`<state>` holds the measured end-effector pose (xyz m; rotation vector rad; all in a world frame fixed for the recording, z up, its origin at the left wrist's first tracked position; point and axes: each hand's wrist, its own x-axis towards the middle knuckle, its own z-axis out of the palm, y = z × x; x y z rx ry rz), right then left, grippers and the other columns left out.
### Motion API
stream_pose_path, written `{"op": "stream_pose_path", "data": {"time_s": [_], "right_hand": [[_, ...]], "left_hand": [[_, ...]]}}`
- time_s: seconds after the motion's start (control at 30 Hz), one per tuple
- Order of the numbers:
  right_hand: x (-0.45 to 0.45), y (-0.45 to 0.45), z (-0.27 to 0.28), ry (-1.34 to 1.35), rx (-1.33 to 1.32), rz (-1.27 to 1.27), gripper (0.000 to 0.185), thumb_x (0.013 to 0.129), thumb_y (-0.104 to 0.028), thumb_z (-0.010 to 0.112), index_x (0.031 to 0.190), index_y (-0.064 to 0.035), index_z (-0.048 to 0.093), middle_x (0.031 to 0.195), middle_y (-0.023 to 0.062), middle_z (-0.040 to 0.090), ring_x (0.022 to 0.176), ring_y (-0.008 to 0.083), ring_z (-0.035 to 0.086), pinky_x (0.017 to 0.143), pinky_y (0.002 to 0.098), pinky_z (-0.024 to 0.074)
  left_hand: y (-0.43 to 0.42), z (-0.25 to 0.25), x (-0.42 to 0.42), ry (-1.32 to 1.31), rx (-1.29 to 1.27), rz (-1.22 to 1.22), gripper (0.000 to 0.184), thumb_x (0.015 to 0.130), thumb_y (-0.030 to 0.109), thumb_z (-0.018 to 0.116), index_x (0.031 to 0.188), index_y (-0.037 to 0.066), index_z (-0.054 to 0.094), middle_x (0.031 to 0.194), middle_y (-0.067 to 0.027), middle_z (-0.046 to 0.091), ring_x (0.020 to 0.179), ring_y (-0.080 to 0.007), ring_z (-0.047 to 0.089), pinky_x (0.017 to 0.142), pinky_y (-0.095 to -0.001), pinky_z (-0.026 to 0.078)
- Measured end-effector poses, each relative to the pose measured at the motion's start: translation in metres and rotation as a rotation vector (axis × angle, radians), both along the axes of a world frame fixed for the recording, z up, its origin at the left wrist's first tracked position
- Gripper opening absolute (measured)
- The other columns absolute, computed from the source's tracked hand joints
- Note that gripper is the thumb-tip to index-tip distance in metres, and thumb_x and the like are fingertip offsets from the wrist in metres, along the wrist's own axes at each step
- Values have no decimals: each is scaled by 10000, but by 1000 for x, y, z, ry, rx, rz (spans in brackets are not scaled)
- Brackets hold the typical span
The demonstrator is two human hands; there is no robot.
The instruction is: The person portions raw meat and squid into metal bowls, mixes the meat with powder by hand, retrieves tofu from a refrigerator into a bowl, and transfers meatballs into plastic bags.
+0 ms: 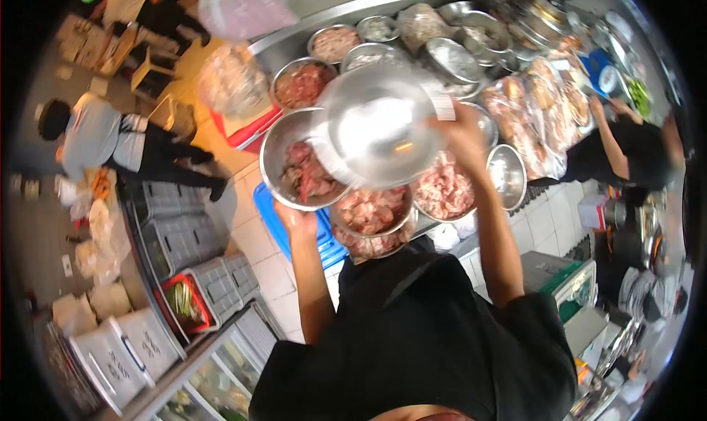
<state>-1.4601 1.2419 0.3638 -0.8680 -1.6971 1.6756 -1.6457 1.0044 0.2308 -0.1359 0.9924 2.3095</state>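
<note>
Pale tiled floor (272, 274), yellowish toward upper left; light-coloured stool (151, 69) there; grey crates (184, 237) along left.

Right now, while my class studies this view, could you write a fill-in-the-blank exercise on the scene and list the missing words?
1. The left hand holds a steel bowl containing reddish raw ____.
2. The hand gripping the blurred, shiny bowl is the ____ one.
3. The plastic item showing beside the left hand is coloured ____.
Missing words: meat; right; blue.

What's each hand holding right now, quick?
Left hand: holding the meat bowl at its near side, fingers mostly hidden.
Right hand: closed on the edge of a shiny metal bowl, motion-blurred.
</note>
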Motion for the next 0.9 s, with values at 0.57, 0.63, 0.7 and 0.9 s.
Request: {"op": "stream_pose_path", "data": {"time_s": [0.57,0.63,0.7,0.9], "right_hand": [[-183,117,-105,-936,1062,587,570,642,-148,639,1203,-168,536,1134,197,580,1042,391,552,892,456,458],[-192,143,-108,-838,1108,616,541,630,-131,624,1167,-151,564,1105,183,599,1005,391,571,872,448,469],[-193,161,-91,-715,1146,707,521,591,-121,605,1112,-117,607,1119,155,598,940,386,598,826,415,492],[-185,161,7,-753,885,533,616,582,-209,674,1177,-82,577,1206,158,512,904,330,609,760,354,533]], "left_hand": [[-59,35,22,55,-100,342,385,942,290,420,1231,40,471,1216,-97,516,1112,-227,500,946,-368,432],[-62,33,22,11,-32,292,376,944,278,406,1227,38,472,1203,-100,524,1098,-230,513,947,-368,433],[-61,27,19,12,0,273,372,945,270,402,1226,37,472,1194,-100,530,1093,-230,518,943,-366,436],[-34,18,5,65,-104,240,391,934,300,427,1230,49,476,1187,-90,544,1075,-220,536,906,-358,462]]}}
